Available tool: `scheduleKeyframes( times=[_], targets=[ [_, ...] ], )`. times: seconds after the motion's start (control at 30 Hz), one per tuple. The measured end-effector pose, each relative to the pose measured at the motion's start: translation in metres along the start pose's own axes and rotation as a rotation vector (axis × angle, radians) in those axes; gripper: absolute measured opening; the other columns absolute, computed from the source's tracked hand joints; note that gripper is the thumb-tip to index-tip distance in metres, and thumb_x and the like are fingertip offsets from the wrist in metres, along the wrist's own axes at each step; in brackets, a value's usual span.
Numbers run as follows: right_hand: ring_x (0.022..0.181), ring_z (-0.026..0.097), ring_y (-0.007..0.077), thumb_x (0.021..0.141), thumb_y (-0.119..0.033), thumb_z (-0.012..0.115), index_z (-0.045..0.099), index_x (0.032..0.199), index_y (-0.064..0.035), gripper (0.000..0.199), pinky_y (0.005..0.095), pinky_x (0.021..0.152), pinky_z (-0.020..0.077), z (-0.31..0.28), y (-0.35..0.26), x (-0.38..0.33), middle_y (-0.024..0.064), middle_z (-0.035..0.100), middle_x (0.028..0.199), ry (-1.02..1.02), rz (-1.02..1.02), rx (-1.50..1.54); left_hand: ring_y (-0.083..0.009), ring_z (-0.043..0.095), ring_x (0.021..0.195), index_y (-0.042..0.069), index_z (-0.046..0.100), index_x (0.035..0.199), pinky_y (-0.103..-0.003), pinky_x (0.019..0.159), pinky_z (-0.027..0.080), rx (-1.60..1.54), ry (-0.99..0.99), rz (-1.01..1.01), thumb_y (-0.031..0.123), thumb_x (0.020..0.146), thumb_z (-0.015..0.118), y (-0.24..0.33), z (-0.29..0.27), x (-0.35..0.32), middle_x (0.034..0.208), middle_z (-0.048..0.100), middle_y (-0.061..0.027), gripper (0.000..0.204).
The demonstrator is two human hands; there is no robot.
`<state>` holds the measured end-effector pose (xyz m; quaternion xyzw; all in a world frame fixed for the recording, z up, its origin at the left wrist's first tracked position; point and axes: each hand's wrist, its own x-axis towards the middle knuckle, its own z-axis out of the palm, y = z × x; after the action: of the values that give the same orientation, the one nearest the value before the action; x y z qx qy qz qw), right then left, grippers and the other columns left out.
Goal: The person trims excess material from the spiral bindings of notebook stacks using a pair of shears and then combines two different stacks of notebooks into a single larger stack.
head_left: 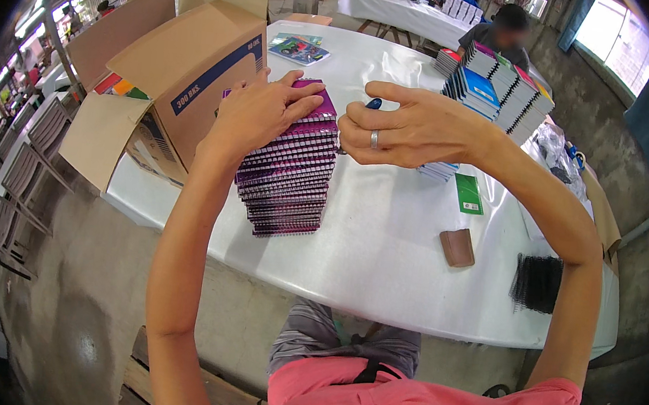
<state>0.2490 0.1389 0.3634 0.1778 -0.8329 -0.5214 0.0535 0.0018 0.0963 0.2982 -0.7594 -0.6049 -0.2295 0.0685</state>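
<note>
I'm pressing my left hand [259, 110] flat, fingers spread, on the tall purple spiral-notebook stack [288, 172] beside the open cardboard box [196, 73], right hand [410, 129] pinching a blue pen [373, 103]; stack's built, nothing boxed yet.

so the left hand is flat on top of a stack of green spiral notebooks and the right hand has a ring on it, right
Not quite: the colour is wrong. The head view shows the left hand flat on top of a stack of purple spiral notebooks, not green ones. The rest holds: the right hand wears a ring on one finger, and it hovers just beside the stack over the white table.
</note>
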Motion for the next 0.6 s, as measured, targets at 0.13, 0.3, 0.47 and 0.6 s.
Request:
scheduleKeyframes(
  times=[0.13,0.3,0.47,0.6],
  targets=[
    [0.104,0.055,0.0141,0.083,-0.017,0.062,0.061,0.104,-0.0115,0.022,0.0323,0.090,0.0450,-0.001,-0.007,-0.001,0.0001,0.059,0.106,0.036,0.062,0.065,-0.0360,0.049,0.128,0.029,0.063,0.132,-0.060,0.107,0.033,0.045,0.012,-0.028,0.053,0.098,0.043,0.006,-0.002,-0.002,0.142,0.054,-0.0053,0.046],
    [0.096,0.058,0.0160,0.078,-0.021,0.067,0.063,0.096,-0.0032,0.026,0.0292,0.078,0.0455,-0.046,-0.050,0.042,0.0053,0.061,0.098,-0.714,0.455,0.219,-0.0356,0.049,0.129,0.029,0.063,0.132,-0.060,0.107,0.033,0.009,0.019,-0.017,0.054,0.098,0.043,-0.008,0.005,-0.004,0.143,0.054,-0.0049,0.046],
    [0.101,0.059,0.0178,0.076,-0.020,0.071,0.061,0.104,-0.0089,0.032,0.0364,0.097,0.0450,-0.017,-0.011,-0.003,0.0035,0.059,0.103,-0.042,0.373,0.245,-0.0352,0.047,0.132,0.031,0.062,0.132,-0.061,0.107,0.032,-0.048,0.021,-0.006,0.055,0.098,0.043,-0.004,0.005,0.000,0.143,0.053,-0.0050,0.046],
    [0.113,0.056,0.0133,0.082,-0.013,0.066,0.054,0.117,-0.0144,0.036,0.0371,0.110,0.0401,-0.009,-0.003,-0.007,-0.0003,0.055,0.109,0.117,0.240,0.102,-0.0356,0.046,0.132,0.032,0.061,0.133,-0.061,0.108,0.032,-0.012,-0.016,-0.013,0.055,0.098,0.043,-0.004,0.000,-0.001,0.145,0.052,-0.0050,0.045]
  ],
)
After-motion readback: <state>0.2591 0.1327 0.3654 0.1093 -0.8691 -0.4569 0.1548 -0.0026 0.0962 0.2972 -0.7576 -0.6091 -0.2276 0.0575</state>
